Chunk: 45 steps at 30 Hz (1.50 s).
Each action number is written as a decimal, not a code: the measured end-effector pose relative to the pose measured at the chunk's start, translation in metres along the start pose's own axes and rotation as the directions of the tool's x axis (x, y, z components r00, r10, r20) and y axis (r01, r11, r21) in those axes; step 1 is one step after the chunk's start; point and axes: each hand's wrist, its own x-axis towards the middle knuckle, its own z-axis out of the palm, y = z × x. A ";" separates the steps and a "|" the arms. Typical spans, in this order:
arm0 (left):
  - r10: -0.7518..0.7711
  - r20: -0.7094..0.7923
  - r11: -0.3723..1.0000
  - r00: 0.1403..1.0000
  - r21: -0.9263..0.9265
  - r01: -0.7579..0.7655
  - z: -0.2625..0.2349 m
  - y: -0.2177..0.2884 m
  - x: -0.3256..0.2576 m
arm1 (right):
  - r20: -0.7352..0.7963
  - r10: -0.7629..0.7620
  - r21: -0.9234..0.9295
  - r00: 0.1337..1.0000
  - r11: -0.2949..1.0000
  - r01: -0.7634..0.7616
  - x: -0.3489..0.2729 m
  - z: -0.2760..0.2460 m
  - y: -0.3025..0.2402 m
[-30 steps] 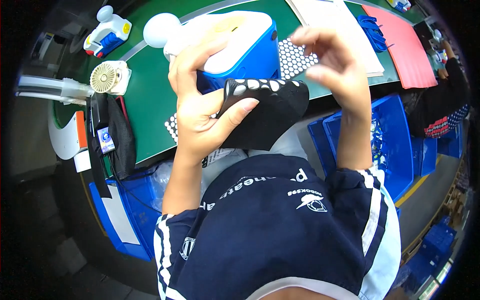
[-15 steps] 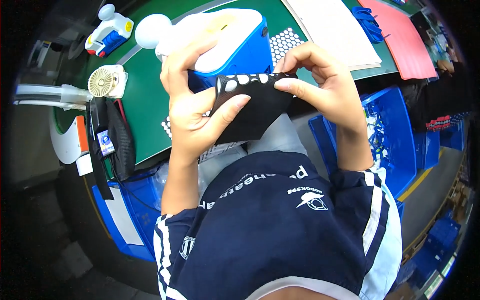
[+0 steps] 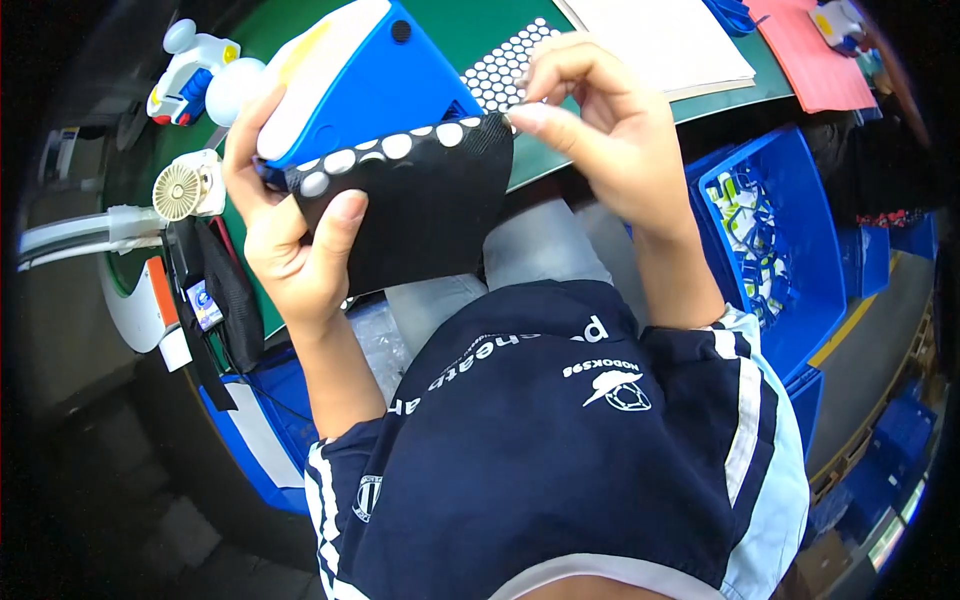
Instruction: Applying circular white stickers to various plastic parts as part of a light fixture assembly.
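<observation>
The black fabric piece [image 3: 420, 215], now carrying a fuller row of white round stickers [image 3: 395, 147] along its top edge, is held above the green tabletop [image 3: 560, 150], left hand [image 3: 295, 235] fingers clamped on it, right hand [image 3: 590, 120] fingers pinching its corner, where half a second ago they pressed mid-edge.

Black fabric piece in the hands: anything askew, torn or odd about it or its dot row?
Nothing stands out. The black fabric piece looks whole, held by the left hand and right hand. Its white dots run in an even row along the top edge.
</observation>
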 end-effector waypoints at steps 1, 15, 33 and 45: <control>-0.001 -0.005 1.000 1.000 0.005 0.001 -0.001 0.000 -0.001 | -0.008 0.175 0.167 0.985 0.971 -0.171 -0.008 -0.003 0.010; -0.078 0.089 0.972 0.993 -0.214 0.095 -0.018 -0.010 -0.011 | 0.191 0.581 0.574 0.791 0.588 -0.570 -0.062 0.018 0.060; -0.228 0.070 0.959 0.971 -0.157 0.236 -0.018 -0.009 -0.014 | 0.207 0.551 0.574 0.809 0.601 -0.556 -0.064 0.018 0.066; -0.083 0.141 0.973 0.986 -0.204 0.111 -0.026 -0.013 -0.016 | 0.173 0.558 0.567 0.812 0.617 -0.545 -0.064 0.019 0.068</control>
